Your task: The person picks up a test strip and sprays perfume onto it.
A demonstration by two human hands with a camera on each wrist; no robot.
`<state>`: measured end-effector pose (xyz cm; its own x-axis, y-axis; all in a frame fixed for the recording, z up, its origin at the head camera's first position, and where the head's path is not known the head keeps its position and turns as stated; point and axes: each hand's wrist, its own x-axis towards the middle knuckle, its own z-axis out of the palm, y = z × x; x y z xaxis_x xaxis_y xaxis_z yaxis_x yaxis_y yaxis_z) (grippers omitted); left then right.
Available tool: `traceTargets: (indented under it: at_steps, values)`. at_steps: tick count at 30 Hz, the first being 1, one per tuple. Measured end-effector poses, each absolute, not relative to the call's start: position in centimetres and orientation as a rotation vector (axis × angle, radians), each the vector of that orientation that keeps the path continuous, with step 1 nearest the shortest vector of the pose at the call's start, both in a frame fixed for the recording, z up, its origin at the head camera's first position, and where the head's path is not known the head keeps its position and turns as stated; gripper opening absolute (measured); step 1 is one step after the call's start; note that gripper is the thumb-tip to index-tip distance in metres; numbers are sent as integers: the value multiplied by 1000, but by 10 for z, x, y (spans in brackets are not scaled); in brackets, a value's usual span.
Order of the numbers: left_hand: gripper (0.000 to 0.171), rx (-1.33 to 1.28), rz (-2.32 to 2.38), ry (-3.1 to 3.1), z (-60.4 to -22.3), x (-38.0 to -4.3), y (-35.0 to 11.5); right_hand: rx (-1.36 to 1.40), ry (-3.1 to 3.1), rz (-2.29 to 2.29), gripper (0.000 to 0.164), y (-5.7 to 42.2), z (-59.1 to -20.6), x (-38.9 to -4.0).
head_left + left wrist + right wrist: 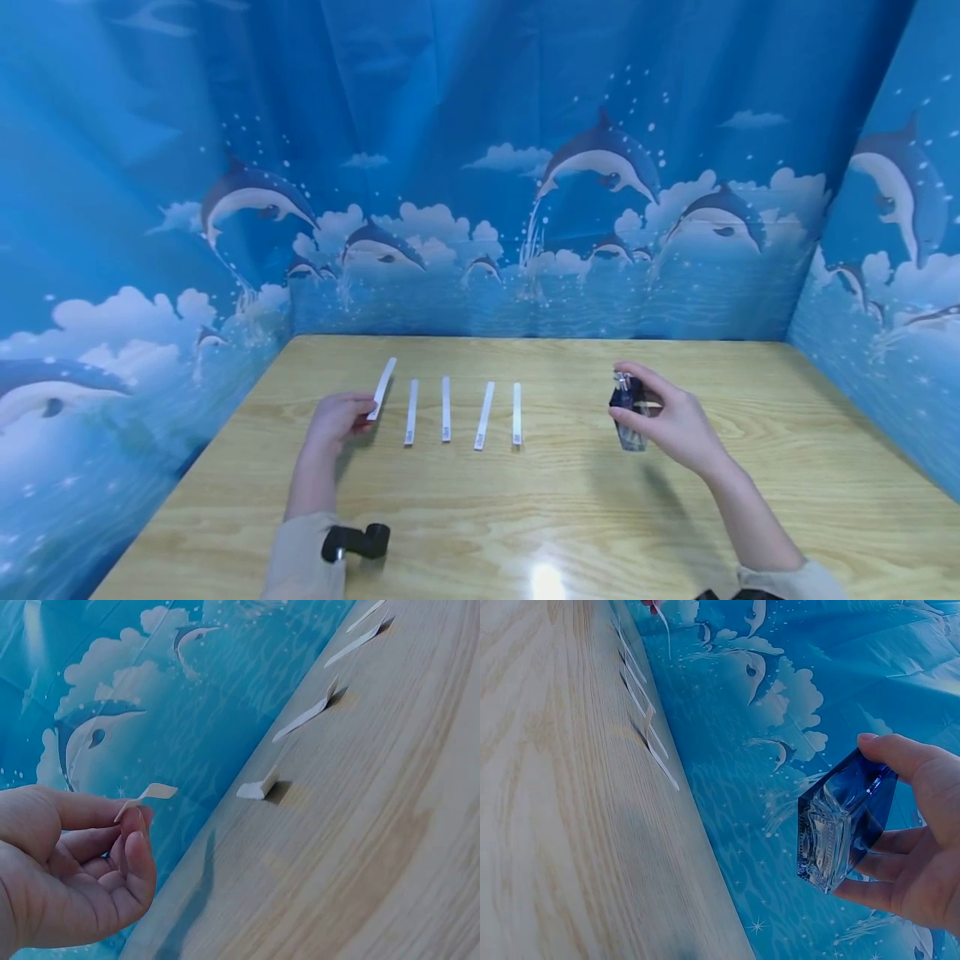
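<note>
My left hand (335, 418) pinches the lower end of a white paper test strip (383, 387) between thumb and fingers, raised above the table's left side. The left wrist view shows this strip bent near its end. My right hand (681, 423) grips a faceted dark-blue glass perfume bottle (631, 427) over the right side of the table, thumb on one side and fingers on the other. In the right wrist view its thick clear base (823, 841) faces the camera. Several more test strips (446, 410) lie in a row between the hands, each with a small printed mark at its near end.
The wooden table (480, 517) runs back to a blue curtain (465, 292) printed with dolphins and clouds, which also closes off the left and right sides. A black camera mount (356, 542) sits on the left sleeve. The strips on the table have folded-up ends.
</note>
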<state>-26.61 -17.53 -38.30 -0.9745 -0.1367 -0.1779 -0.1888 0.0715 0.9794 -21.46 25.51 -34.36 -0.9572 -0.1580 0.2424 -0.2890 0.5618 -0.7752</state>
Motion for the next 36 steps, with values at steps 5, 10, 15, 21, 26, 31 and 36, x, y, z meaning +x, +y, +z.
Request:
traceTargets:
  at_steps: [5, 10, 15, 21, 26, 31, 36]
  values:
    - [37, -388, 2077, 2268, -385, -265, -182, 386, -2640, 1351, 62, 254, -343, -214]
    - [34, -441, 2062, 2280, -389, -264, -188, 391, -2643, 1350, 62, 254, -344, -213]
    - [32, -481, 2012, 2299, -391, -262, -190, 389, -2642, 1353, 61, 255, -344, -212]
    - [29, -539, 1950, 2332, -393, -261, -190, 387, -2638, 1349, 62, 256, -342, -210]
    - [28, -560, 1921, 2338, -394, -261, -191, 367, -2636, 1329, 63, 258, -340, -210]
    - [24, -560, 1863, 2385, -394, -261, -193, 361, -2634, 1326, 63, 258, -339, -210]
    - [21, -550, 1713, 2510, -394, -261, -197, 359, -2630, 1325, 62, 259, -338, -209]
